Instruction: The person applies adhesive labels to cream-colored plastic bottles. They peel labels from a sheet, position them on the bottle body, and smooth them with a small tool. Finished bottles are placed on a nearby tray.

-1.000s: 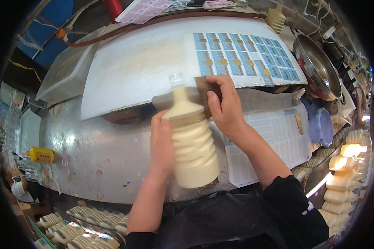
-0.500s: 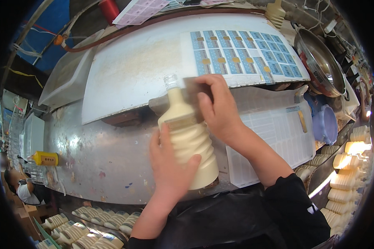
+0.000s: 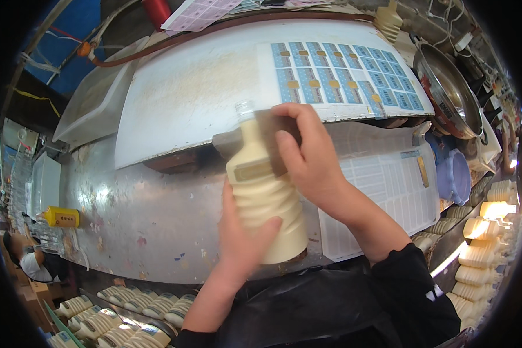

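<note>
A cream-coloured bottle (image 3: 268,200) with spiral ridges and a clear threaded neck stands tilted over the near edge of the metal table. My left hand (image 3: 240,240) is closed round its lower left side, thumb across the front. Pinched in my right hand (image 3: 310,153) is a dark brown flat piece (image 3: 277,130), blurred by motion, lying against the bottle's right shoulder and neck; whether it is cloth or a pad I cannot make out. A greyish flap (image 3: 229,145) shows left of the neck. On the bottle's upper front sits a small rectangular panel (image 3: 254,170).
Beyond the bottle is a white board (image 3: 197,75) with rows of blue labels (image 3: 316,86). A translucent label sheet (image 3: 377,203) lies to the right, near a purple basin (image 3: 453,177) and a metal pan (image 3: 446,87). A yellow bottle (image 3: 62,217) lies left; more cream bottles (image 3: 142,304) line the lower left.
The bottle and my left hand have shifted slightly right. The brown piece now covers more of the bottle's right shoulder. My right hand stays in nearly the same place.
</note>
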Available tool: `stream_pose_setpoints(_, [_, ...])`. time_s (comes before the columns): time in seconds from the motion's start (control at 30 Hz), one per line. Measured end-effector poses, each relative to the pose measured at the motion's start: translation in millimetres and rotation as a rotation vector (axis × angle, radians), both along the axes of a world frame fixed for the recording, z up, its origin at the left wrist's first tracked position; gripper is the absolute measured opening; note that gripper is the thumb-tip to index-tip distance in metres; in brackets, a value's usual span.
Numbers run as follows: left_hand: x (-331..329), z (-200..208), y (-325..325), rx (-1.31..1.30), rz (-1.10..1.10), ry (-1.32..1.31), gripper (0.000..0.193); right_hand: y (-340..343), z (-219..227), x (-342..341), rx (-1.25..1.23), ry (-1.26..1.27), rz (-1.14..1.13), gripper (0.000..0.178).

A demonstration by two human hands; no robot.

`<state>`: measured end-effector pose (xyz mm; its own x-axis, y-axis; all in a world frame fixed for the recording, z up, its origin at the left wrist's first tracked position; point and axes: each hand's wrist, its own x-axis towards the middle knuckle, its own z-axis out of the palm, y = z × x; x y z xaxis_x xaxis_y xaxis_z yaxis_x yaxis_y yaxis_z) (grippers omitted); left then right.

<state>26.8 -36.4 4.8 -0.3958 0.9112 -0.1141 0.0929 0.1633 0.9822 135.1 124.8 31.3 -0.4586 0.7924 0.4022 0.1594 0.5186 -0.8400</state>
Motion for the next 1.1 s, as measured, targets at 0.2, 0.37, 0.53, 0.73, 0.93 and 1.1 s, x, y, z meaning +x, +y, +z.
stream_pose_setpoints(0.2, [14.9,15.8,5.6,-0.025,0.049,0.377,0.097,-14.3,19.5,-32.1,0.139,-0.213,-0.033,0.027])
stream_pose_setpoints(0.37, [8.1,33.6,12.0,-0.056,-0.067,0.354,0.094,-37.8,42.4,-59.2,-0.019,-0.329,0.124,0.028])
stream_pose_setpoints(0.53, [4.5,9.5,2.5,0.017,-0.009,0.350,0.098,-32.1,29.1,-47.9,0.279,-0.407,0.040,0.026])
stream_pose_setpoints(0.73, [8.8,14.2,3.3,-0.005,-0.036,0.609,0.109,-1.0,6.2,-9.5,0.237,-0.232,-0.044,0.033])
stream_pose_setpoints(0.93, [9.2,11.4,8.9,-0.083,-0.024,0.523,0.113,21.0,-35.5,10.4,0.259,-0.047,-0.109,0.028])
stream_pose_setpoints(1.1, [3.6,5.6,10.9,-0.038,-0.050,0.521,0.114,24.6,-51.1,11.1,0.286,0.038,-0.141,0.031])
